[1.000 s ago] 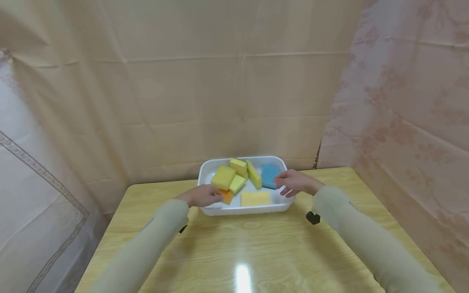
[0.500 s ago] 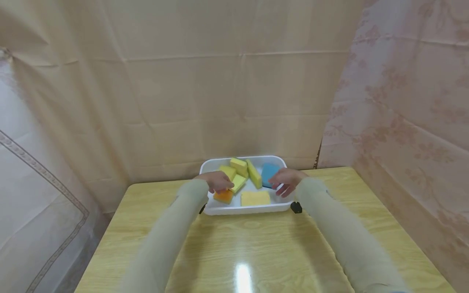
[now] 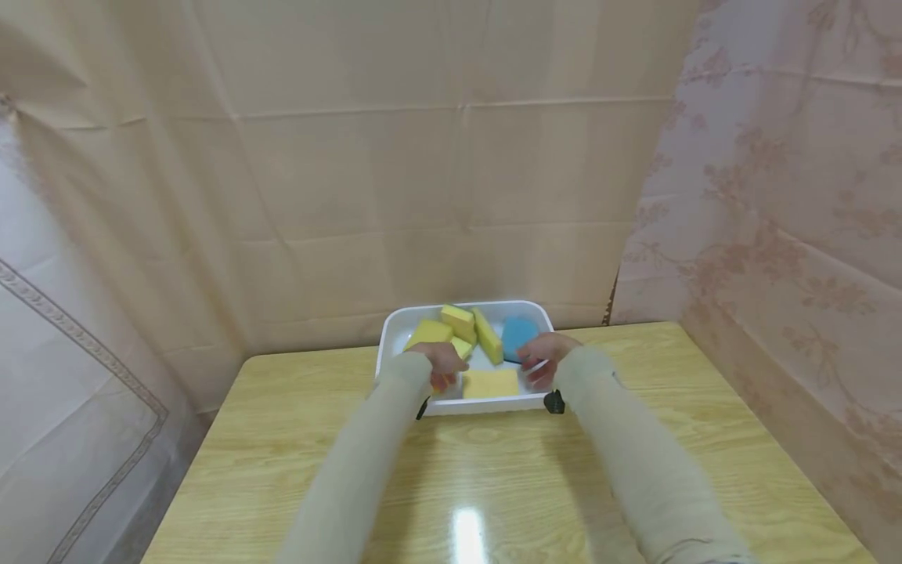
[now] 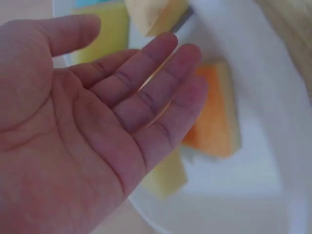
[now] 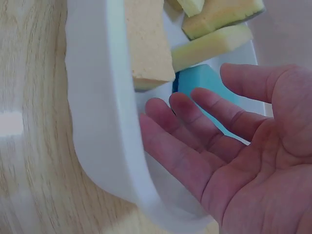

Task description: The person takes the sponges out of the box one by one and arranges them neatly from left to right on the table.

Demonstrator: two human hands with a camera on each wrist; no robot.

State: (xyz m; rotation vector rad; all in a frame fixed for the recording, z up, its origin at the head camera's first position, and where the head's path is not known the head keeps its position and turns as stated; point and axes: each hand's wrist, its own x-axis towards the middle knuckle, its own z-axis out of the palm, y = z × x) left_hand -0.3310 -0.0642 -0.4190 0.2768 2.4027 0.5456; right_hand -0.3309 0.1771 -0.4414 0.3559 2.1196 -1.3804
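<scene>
A white tray (image 3: 391, 333) holds several sponges. Over its left part is my left hand (image 3: 442, 362), palm turned inward and fingers relaxed, holding nothing. Behind those fingers in the left wrist view lies an orange sponge (image 4: 217, 117). My right hand (image 3: 548, 356) hovers inside the tray's right end with loosely bent fingers and nothing in them. A blue sponge (image 5: 207, 83) lies just beyond it. Between both hands, near the tray's front wall, a pale yellow sponge (image 3: 490, 384) lies flat; neither hand visibly touches it.
Farther back in the tray, a yellow sponge stands on edge (image 3: 488, 337), with another yellow sponge (image 3: 458, 319) beside it and a larger one (image 3: 428, 333) at left. The tray stands on a wooden table (image 3: 486, 470), against a hanging beige cloth (image 3: 423, 196).
My left hand has moved right over the tray, from its left rim past the orange sponge toward the pale yellow one. My right hand has shifted slightly left and nearer the front wall.
</scene>
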